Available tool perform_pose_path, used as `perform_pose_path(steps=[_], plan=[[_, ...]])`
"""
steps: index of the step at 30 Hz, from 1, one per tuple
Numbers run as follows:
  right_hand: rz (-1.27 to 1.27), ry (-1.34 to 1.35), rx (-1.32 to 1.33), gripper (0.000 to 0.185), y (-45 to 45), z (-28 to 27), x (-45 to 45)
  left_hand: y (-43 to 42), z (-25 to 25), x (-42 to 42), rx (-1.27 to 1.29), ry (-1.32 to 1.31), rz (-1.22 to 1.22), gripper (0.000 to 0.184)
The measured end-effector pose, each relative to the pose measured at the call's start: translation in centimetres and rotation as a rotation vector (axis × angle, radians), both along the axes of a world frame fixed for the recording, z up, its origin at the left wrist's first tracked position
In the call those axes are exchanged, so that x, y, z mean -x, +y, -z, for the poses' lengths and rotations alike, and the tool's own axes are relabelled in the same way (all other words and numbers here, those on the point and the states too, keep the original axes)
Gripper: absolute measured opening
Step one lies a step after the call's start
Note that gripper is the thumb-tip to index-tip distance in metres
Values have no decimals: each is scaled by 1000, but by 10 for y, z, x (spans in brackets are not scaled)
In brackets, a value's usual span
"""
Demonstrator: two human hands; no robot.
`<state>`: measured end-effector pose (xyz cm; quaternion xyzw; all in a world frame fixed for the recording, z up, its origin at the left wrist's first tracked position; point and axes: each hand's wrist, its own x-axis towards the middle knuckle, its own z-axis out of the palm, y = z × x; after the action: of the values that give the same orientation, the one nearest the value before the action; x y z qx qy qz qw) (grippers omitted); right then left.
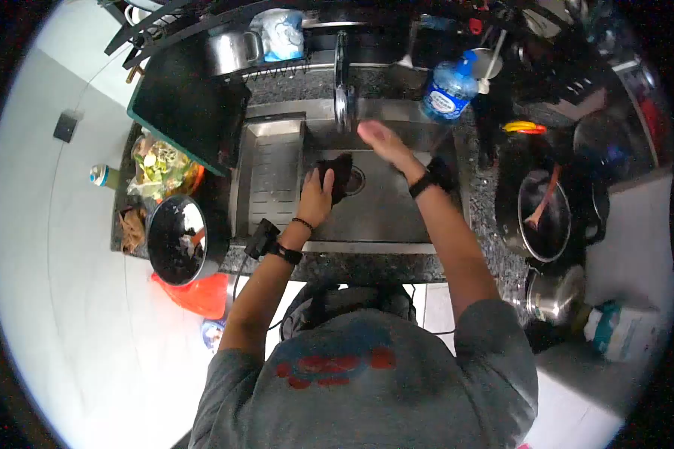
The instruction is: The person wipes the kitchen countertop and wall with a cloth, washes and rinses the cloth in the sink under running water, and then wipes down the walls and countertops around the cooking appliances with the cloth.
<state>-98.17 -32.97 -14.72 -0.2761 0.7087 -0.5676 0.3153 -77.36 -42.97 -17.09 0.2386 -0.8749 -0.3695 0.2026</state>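
Holding a dark item [340, 173], the left hand [318, 197] is over the sink [397, 218]; near the faucet [342, 93], the right hand [386, 142] has an unclear, blurred grip.

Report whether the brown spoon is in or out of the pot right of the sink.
In: the brown spoon has its head inside the pot, handle leaning over the rim.

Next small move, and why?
Probably move the bare right hand to the tall chrome faucet: that hand looks empty and is close by, while the left hand is on a dark, irregularly shaped item beside the round metal drain.
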Motion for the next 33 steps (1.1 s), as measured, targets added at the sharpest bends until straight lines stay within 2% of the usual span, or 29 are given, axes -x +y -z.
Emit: perform_pose_path(steps=[1, 2, 4, 5, 7, 9, 11, 13, 15, 17, 19, 20, 21, 23, 24, 25, 27, 28, 29, 30, 31, 33], plan=[[-134, -133, -25, 59, 25, -35, -28, -3, 13, 3, 152, 78, 79, 47], [-96, -123, -32, 59, 38, -35, -44, 3, -2, 6, 142, 92, 114, 47], [-143, -280, 163, 58, 57, -37, -74, 19, -48, 12, 11, 218, 173, 40], [-74, -256, 166, 58, 68, -45, -87, 19, -46, 13, 0, 238, 242, 40], [221, 260, 48, 49, 92, -69, -114, 15, -39, 18, 334, 299, 412, 34], [486, 358, 135, 38, 117, -58, -140, 39, -72, 2, 213, 380, 509, 29], [737, 842, 30, 33, 145, -77, -188, 61, -80, -13, 167, 421, 601, 26], [947, 874, 12, 31, 174, -87, -235, 91, -91, -30, 71, 461, 721, 26], [1065, 946, -114, 30, 208, -107, -286, 128, -101, -45, -49, 479, 849, 25], [1203, 958, -265, 27, 239, -121, -331, 163, -110, -58, -59, 544, 989, 24], [1315, 948, -425, 26, 267, -135, -380, 198, -125, -76, -355, 308, 1229, 24], [1418, 1002, -449, 25, 278, -135, -402, 216, -133, -91, -343, 419, 1286, 26], [1463, 1001, -488, 28, 288, -139, -427, 232, -136, -102, -350, 382, 1321, 29], [1582, 898, -366, 31, 309, -146, -480, 267, -150, -137, -479, 221, 1326, 31], [1622, 880, -319, 30, 315, -147, -505, 287, -140, -146, -707, 184, 1353, 28], [1658, 864, -271, 30, 319, -147, -529, 306, -148, -164, -713, 190, 1386, 28], [1680, 748, -212, 28, 327, -140, -575, 344, -163, -216, -1474, -172, 1276, 24], [1674, 711, -215, 26, 330, -135, -596, 361, -171, -240, -1516, -245, 1296, 29], [1662, 390, -278, 34, 342, -107, -615, 377, -173, -261, -1528, -252, 1316, 29], [1596, 144, -81, 55, 352, -90, -630, 393, -170, -281, -1654, -451, 1326, 32], [1564, -58, 2, 76, 359, -75, -648, 410, -169, -303, -1768, -662, 1321, 35], [1487, -183, 174, 91, 369, -78, -687, 457, -150, -350, -1902, -672, 1344, 42]])
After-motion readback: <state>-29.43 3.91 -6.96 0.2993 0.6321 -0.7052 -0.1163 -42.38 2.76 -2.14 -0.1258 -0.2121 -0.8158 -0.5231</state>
